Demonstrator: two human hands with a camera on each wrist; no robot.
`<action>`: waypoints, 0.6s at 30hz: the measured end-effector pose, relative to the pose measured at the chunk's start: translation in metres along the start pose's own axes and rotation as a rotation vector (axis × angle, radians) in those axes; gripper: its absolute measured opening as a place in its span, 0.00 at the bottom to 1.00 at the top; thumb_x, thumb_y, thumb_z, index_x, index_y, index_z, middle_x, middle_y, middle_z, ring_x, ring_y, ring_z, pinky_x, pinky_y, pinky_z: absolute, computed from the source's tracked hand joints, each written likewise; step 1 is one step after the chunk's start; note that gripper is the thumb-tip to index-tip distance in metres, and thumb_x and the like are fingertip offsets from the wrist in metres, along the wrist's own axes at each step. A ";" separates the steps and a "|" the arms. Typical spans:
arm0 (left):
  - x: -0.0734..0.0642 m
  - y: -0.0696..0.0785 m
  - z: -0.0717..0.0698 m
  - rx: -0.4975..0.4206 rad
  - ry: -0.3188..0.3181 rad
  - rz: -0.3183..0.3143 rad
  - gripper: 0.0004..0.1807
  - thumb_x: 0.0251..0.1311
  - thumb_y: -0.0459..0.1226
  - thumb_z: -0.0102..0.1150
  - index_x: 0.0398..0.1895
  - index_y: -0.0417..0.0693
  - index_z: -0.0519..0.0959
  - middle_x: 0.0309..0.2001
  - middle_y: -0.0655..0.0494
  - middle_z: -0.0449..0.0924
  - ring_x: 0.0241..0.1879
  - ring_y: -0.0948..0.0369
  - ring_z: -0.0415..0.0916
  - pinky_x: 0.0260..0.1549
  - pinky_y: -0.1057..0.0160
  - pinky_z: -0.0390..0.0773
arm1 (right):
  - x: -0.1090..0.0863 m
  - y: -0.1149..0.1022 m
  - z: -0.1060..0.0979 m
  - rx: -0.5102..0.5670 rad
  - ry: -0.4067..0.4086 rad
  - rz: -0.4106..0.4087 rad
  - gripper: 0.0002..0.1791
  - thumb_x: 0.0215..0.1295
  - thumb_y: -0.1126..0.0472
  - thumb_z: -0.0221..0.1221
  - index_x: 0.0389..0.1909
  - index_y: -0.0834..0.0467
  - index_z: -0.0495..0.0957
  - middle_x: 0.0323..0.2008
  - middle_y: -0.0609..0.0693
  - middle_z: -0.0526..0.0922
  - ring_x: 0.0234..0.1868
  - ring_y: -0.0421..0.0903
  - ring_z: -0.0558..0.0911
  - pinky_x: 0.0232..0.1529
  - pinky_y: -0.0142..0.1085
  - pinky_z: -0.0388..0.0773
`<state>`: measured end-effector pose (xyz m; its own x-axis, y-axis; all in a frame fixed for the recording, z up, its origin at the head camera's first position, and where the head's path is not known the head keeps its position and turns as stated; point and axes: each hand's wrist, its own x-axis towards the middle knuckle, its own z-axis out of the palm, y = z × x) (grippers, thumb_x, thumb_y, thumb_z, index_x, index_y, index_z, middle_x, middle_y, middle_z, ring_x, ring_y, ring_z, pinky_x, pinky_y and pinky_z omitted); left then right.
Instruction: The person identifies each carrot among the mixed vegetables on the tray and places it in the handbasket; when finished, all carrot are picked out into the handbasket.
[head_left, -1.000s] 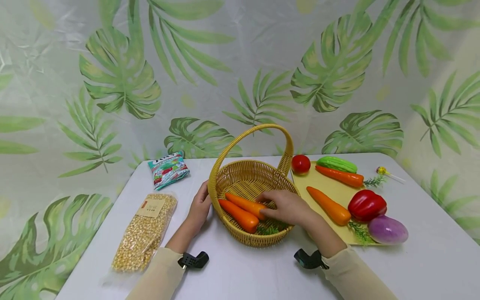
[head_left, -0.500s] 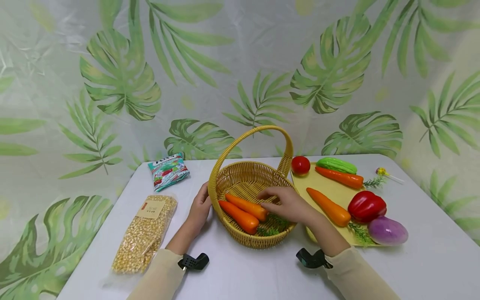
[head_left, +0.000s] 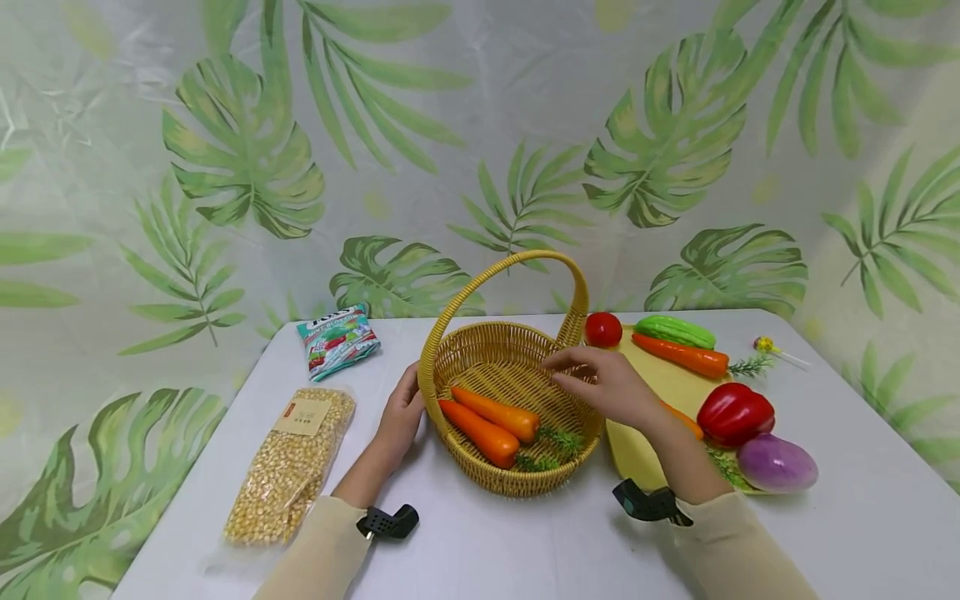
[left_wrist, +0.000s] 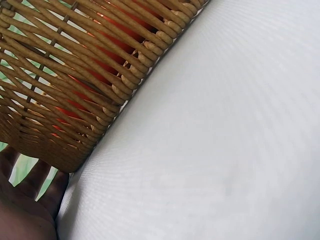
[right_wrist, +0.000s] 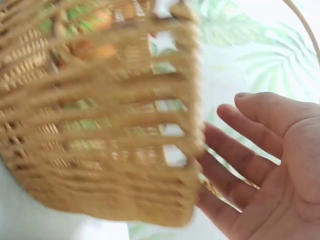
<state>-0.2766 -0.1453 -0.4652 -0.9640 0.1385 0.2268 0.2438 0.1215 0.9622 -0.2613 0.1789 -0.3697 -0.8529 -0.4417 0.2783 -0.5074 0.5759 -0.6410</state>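
A woven wicker basket with a tall arched handle stands on the white table. Two orange carrots, an upper one and a lower one, lie inside it with their green tops toward the front right. My left hand rests against the basket's left side; the left wrist view shows its extended fingers at the wicker wall. Over the right rim is my right hand, holding nothing. In the right wrist view its loosely bent fingers are beside the basket wall, some partly hidden behind it.
A yellow tray to the right bears a carrot, a partly hidden carrot, a red bell pepper and an eggplant. A tomato, bitter melon and lollipop lie farther back. Corn kernels and a candy bag lie left.
My right hand has let go of the upper carrot in the basket and moved up and right to the rim. The left hand and the basket have stayed put.
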 end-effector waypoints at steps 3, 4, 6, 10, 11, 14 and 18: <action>0.000 0.000 0.000 -0.001 -0.003 -0.004 0.23 0.76 0.40 0.46 0.72 0.58 0.66 0.72 0.56 0.66 0.76 0.56 0.57 0.77 0.45 0.53 | -0.002 0.004 -0.010 0.000 -0.011 0.021 0.14 0.71 0.58 0.60 0.54 0.55 0.82 0.51 0.53 0.86 0.53 0.51 0.83 0.55 0.51 0.82; 0.000 0.000 0.000 -0.003 -0.003 -0.007 0.23 0.76 0.40 0.46 0.72 0.58 0.66 0.72 0.56 0.66 0.76 0.57 0.57 0.77 0.46 0.53 | -0.003 0.006 -0.013 0.002 -0.018 0.034 0.14 0.71 0.57 0.59 0.55 0.55 0.81 0.51 0.53 0.85 0.53 0.51 0.83 0.56 0.51 0.82; 0.000 0.000 0.000 -0.007 -0.006 -0.010 0.23 0.76 0.40 0.46 0.72 0.57 0.66 0.72 0.55 0.66 0.76 0.57 0.57 0.77 0.45 0.53 | -0.004 0.009 -0.017 0.000 -0.036 0.052 0.16 0.71 0.56 0.59 0.56 0.55 0.80 0.53 0.53 0.85 0.55 0.51 0.82 0.57 0.52 0.81; 0.000 -0.001 -0.001 -0.010 -0.010 -0.011 0.23 0.76 0.40 0.46 0.72 0.56 0.65 0.73 0.55 0.66 0.76 0.56 0.56 0.77 0.45 0.52 | -0.006 0.014 -0.023 0.002 -0.069 0.075 0.17 0.71 0.56 0.59 0.58 0.56 0.79 0.54 0.54 0.84 0.56 0.51 0.81 0.57 0.52 0.80; 0.000 -0.001 -0.001 -0.010 -0.010 -0.010 0.24 0.76 0.40 0.46 0.72 0.56 0.65 0.73 0.55 0.66 0.76 0.56 0.56 0.77 0.45 0.52 | -0.006 0.015 -0.024 0.000 -0.077 0.077 0.18 0.71 0.57 0.59 0.59 0.56 0.79 0.55 0.54 0.84 0.56 0.52 0.81 0.57 0.52 0.81; 0.001 -0.001 0.000 -0.006 -0.005 -0.010 0.23 0.76 0.40 0.46 0.72 0.56 0.65 0.73 0.56 0.66 0.76 0.56 0.56 0.77 0.45 0.52 | -0.008 0.017 -0.026 -0.004 -0.092 0.087 0.19 0.71 0.58 0.59 0.60 0.58 0.78 0.55 0.55 0.84 0.56 0.53 0.81 0.56 0.51 0.82; 0.001 -0.001 0.000 -0.007 0.002 -0.009 0.23 0.76 0.40 0.46 0.72 0.57 0.66 0.73 0.56 0.66 0.76 0.56 0.56 0.77 0.45 0.52 | -0.008 0.019 -0.029 -0.012 -0.094 0.108 0.19 0.71 0.58 0.59 0.60 0.58 0.78 0.55 0.56 0.84 0.57 0.53 0.81 0.56 0.50 0.82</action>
<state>-0.2776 -0.1454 -0.4658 -0.9665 0.1350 0.2181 0.2340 0.1160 0.9653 -0.2674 0.2134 -0.3630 -0.8877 -0.4388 0.1394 -0.4150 0.6315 -0.6549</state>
